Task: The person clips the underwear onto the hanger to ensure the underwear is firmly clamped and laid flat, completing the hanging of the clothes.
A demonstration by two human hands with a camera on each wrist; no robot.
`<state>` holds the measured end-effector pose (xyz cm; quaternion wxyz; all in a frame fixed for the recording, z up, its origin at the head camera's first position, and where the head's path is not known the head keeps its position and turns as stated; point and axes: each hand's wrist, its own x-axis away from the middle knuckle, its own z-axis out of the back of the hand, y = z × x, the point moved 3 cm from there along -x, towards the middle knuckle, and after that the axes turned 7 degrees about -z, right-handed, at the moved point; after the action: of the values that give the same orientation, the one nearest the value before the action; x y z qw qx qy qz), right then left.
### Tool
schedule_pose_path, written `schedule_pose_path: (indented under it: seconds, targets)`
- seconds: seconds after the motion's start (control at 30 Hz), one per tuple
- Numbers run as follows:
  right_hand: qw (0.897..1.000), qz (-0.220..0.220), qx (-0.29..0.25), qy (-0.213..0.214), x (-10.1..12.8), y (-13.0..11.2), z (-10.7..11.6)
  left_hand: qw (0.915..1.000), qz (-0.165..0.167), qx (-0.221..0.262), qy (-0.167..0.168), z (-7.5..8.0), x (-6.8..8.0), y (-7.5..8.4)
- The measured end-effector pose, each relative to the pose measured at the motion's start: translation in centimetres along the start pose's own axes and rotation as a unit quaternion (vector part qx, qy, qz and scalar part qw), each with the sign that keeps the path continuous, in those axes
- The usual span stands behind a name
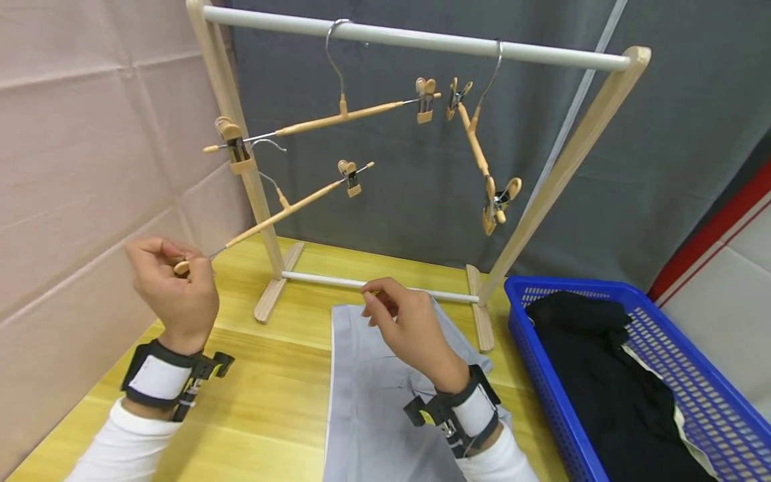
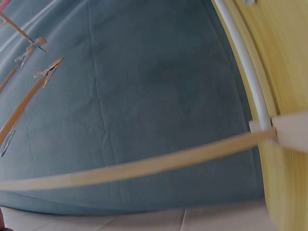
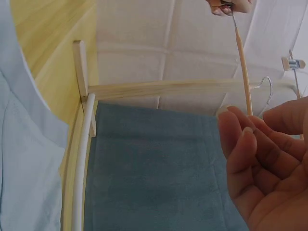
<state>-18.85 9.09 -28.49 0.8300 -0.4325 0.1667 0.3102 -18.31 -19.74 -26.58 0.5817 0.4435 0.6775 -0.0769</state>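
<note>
My left hand (image 1: 177,288) grips a wooden clip hanger (image 1: 289,209) by the clip at its left end, mostly hidden in the fingers. Its bar slants up to the right, with a free clip (image 1: 349,179) near the far end and a metal hook (image 1: 268,144) on top. In the left wrist view the same hanger's bar (image 2: 21,108) crosses the left side. Loosely bent and holding nothing, my right hand (image 1: 409,328) hovers over a light grey cloth garment (image 1: 373,395) spread on the table (image 1: 265,395).
A rack with a white top rail (image 1: 409,39) stands ahead. Two more clip hangers hang from it, one at the left (image 1: 325,123) and one turned end-on at the right (image 1: 476,144). At right, a blue plastic basket (image 1: 536,388) holds black cloth (image 1: 602,388).
</note>
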Motion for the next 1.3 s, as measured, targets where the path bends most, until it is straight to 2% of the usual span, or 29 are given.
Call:
schedule_pose_path:
  seconds: [0.23,0.33,0.4,0.53,0.63,0.7,0.8,0.87,0.97,1.03,1.13,1.3]
  targets:
    - [0.994,-0.077,-0.069,-0.035,-1.0,0.4,-0.8,0.9976,0.014,0.061,-0.032,-0.5,1.7,0.6]
    - [0.986,-0.116,-0.115,-0.046,-2.0,0.6,-1.2,0.9962,0.014,0.071,-0.049,-0.5,2.4,0.8]
    - [0.976,-0.146,-0.153,-0.059,-2.9,1.0,-1.5,0.9959,0.014,0.069,-0.056,-0.4,2.9,0.8]
    - [0.946,-0.219,-0.224,-0.084,-4.6,1.9,-2.5,0.9949,0.018,0.074,-0.066,-0.1,3.8,1.0]
    - [0.919,-0.267,-0.279,-0.083,-5.5,2.8,-3.2,0.9933,0.012,0.071,-0.090,0.1,4.4,1.3]
    - [0.897,-0.289,-0.326,-0.074,-6.0,3.2,-3.7,0.9918,0.007,0.066,-0.109,0.1,4.8,1.4]
    - [0.862,-0.294,-0.408,-0.062,-6.4,3.2,-4.1,0.9898,-0.001,0.059,-0.130,0.1,5.2,1.4]
    - [0.841,-0.278,-0.459,-0.065,-6.5,2.8,-4.2,0.9891,0.001,0.060,-0.135,0.1,5.4,1.3]
    - [0.822,-0.249,-0.506,-0.078,-6.6,2.1,-4.2,0.9880,0.011,0.062,-0.141,0.2,5.6,1.4]
    - [0.816,-0.238,-0.519,-0.087,-6.7,1.8,-4.3,0.9871,0.022,0.063,-0.146,0.4,5.7,1.4]
    - [0.814,-0.234,-0.523,-0.094,-6.7,1.7,-4.5,0.9853,0.041,0.065,-0.153,0.7,6.1,1.4]
    - [0.820,-0.255,-0.506,-0.078,-6.5,2.2,-4.9,0.9806,0.042,0.077,-0.175,1.4,7.3,1.6]
